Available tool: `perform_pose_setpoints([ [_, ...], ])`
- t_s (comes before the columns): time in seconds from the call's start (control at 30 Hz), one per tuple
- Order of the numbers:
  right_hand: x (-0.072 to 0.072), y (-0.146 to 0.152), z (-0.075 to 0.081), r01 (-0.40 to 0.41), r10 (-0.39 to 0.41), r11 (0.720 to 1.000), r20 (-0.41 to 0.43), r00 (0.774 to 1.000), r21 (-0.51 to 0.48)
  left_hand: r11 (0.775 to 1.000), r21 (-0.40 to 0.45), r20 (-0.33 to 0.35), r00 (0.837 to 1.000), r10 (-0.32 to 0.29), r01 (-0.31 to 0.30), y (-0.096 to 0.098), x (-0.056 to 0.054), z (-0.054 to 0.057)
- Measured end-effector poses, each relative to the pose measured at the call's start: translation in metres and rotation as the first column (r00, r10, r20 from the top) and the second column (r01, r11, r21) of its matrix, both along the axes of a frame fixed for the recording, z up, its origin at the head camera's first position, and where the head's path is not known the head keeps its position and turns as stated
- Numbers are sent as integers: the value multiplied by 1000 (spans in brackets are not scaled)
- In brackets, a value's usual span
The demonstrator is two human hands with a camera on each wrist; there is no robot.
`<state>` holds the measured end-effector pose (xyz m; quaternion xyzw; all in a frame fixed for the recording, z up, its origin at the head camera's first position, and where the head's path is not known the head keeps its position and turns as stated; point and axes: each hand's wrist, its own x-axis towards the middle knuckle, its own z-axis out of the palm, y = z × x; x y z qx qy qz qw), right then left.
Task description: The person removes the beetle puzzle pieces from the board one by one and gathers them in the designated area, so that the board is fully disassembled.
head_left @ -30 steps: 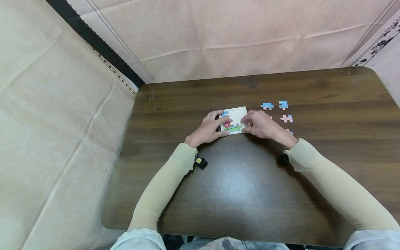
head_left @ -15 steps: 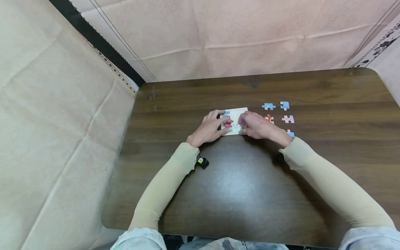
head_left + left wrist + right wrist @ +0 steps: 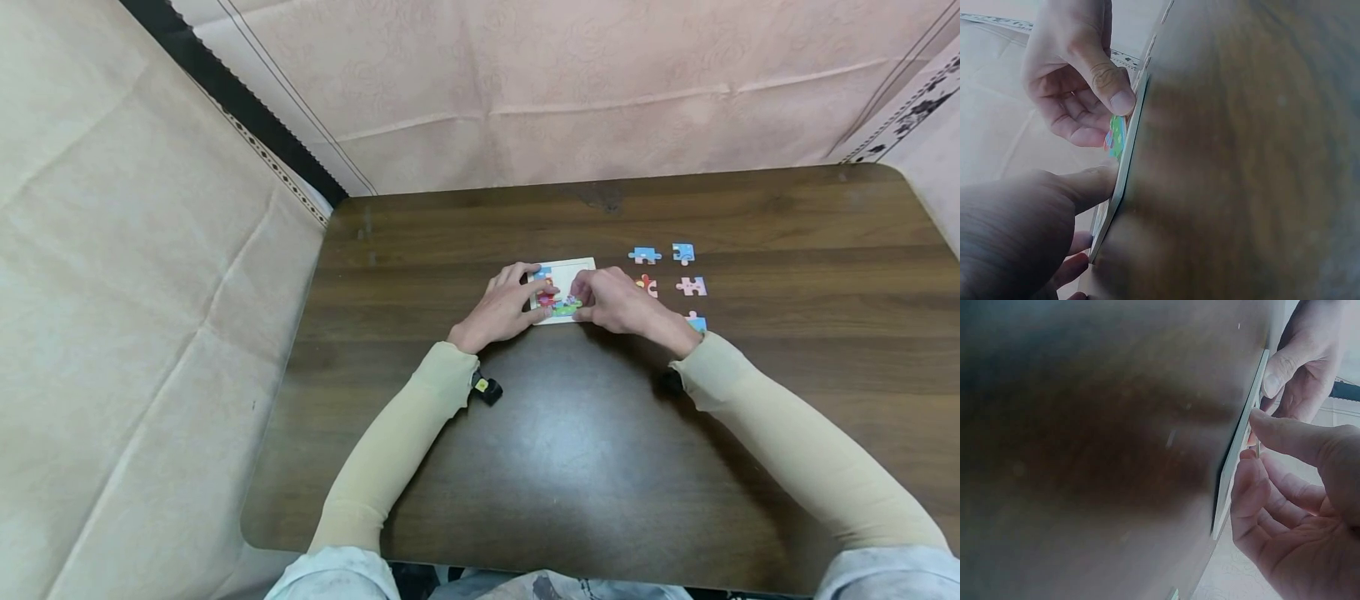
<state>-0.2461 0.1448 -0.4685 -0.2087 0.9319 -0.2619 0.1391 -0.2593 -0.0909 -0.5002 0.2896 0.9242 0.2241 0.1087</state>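
Note:
A small white puzzle board [image 3: 576,267] lies on the brown table, with colourful pieces set along its left and near sides. My left hand [image 3: 497,310] rests over the board's left side, fingers spread and thumb at the near edge. Between thumb and fingers, my right hand [image 3: 621,300] pinches a puzzle piece [image 3: 1117,136] with green on it, low over the board's near part. From the right wrist view that piece shows only as a thin edge [image 3: 1258,449]. The right fingers cover part of the board in the head view.
Right of the board lie loose jigsaw pieces: two blue ones [image 3: 645,255] at the back, a red one [image 3: 647,286], a pink one [image 3: 692,286], and a blue one [image 3: 697,322] beside the right wrist. A pale cloth [image 3: 600,100] hangs behind the table [image 3: 450,233].
My right hand has shifted slightly left over the board with the piece, uncovering more of the red and blue loose pieces. The left hand stays in place on the board.

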Motion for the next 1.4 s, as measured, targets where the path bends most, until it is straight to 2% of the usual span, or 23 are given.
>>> perform_pose_setpoints([
  [0.4, 1, 2, 0, -13, 12, 1000, -48, 999, -3, 1000, 5, 4, 1000, 4, -4, 0, -1, -2],
  [0.77, 3, 5, -2, 7, -9, 1000, -75, 997, -21, 1000, 24, -11, 1000, 18, -17, 1, 1, -7],
  [1.03, 8, 19, -1, 38, -44, 997, -108, 993, -61, 1000, 30, -35, 999, 10, -9, 2, 3, -9],
  [1.4, 16, 48, 2, 75, -81, 996, -140, 987, -51, 1000, 27, -28, 1000, 10, -9, 2, 2, -11],
])
